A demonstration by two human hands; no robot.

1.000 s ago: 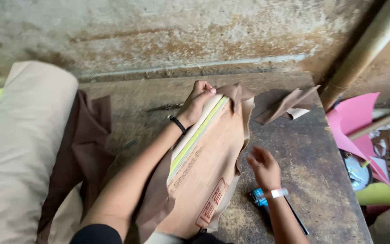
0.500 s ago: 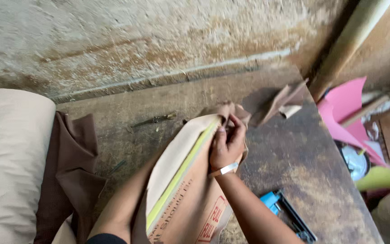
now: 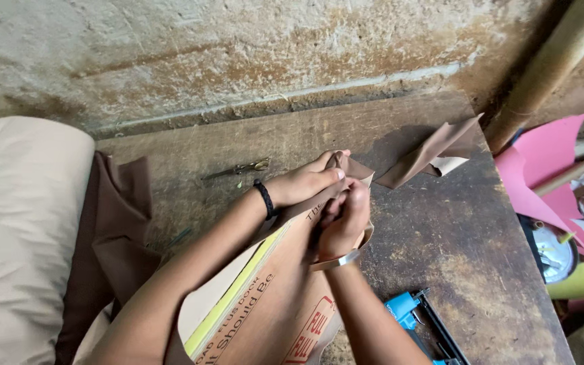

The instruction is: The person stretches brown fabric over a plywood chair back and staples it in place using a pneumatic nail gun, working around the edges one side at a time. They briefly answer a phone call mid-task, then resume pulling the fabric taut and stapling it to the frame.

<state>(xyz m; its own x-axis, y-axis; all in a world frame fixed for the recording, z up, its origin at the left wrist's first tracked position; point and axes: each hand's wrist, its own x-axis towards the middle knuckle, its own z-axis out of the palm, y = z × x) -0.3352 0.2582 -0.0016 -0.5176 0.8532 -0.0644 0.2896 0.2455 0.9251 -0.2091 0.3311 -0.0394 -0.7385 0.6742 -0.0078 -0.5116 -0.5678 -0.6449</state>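
Centre of the frame: the left hand point(image 3: 305, 184), wearing a black wristband, and the right hand point(image 3: 343, 217), wearing a pale bracelet, both close their fingers on the top end of a brown cardboard piece point(image 3: 272, 304) with a yellow inner layer, which slopes toward the lower centre. A blue stapler point(image 3: 419, 318) lies lower right on the worn wooden surface point(image 3: 454, 243). Scissors point(image 3: 238, 169) lie left of the hands; folded brown paper point(image 3: 434, 152) lies upper right.
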